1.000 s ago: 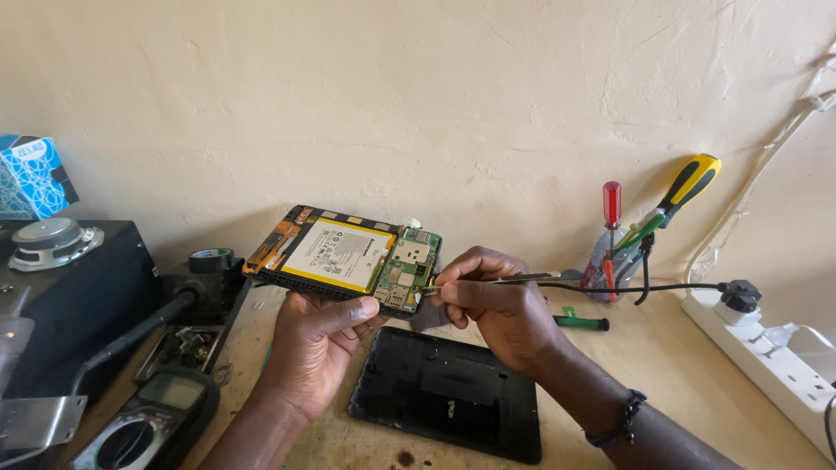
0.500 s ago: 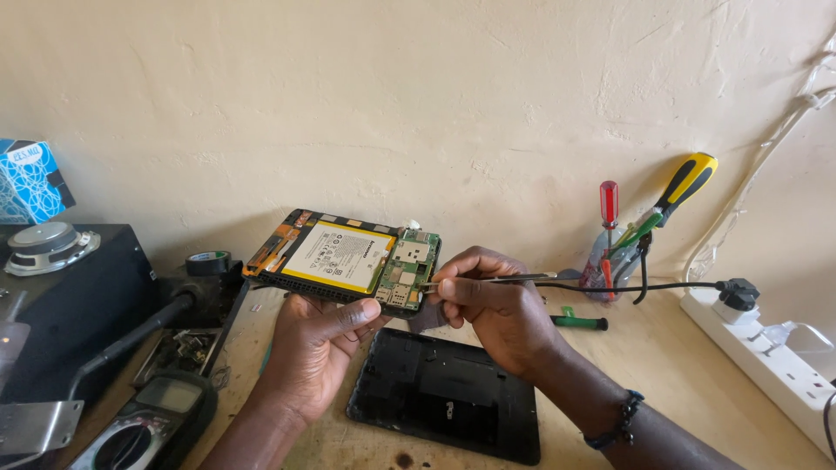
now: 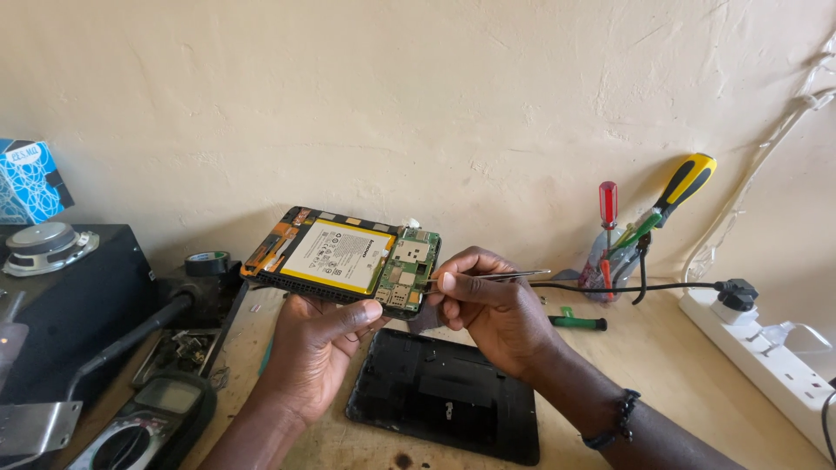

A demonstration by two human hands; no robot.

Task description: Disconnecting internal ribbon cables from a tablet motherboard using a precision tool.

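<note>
My left hand (image 3: 318, 348) holds up an opened tablet (image 3: 344, 258) from below, thumb on its near edge. The tablet shows a white and yellow battery and a green circuit board (image 3: 405, 268) at its right end. My right hand (image 3: 488, 305) pinches metal tweezers (image 3: 514, 276), whose tips touch the right edge of the circuit board. The tablet's black back cover (image 3: 444, 405) lies flat on the bench under my hands.
A multimeter (image 3: 148, 422) and black equipment box (image 3: 61, 322) sit at left, with a tape roll (image 3: 207, 263). A jar of screwdrivers (image 3: 618, 252) stands at right by a white power strip (image 3: 766, 365). A small green screwdriver (image 3: 579, 322) lies on the bench.
The tablet and both hands have stayed nearly still; the tweezers remain at the circuit board's right edge.
</note>
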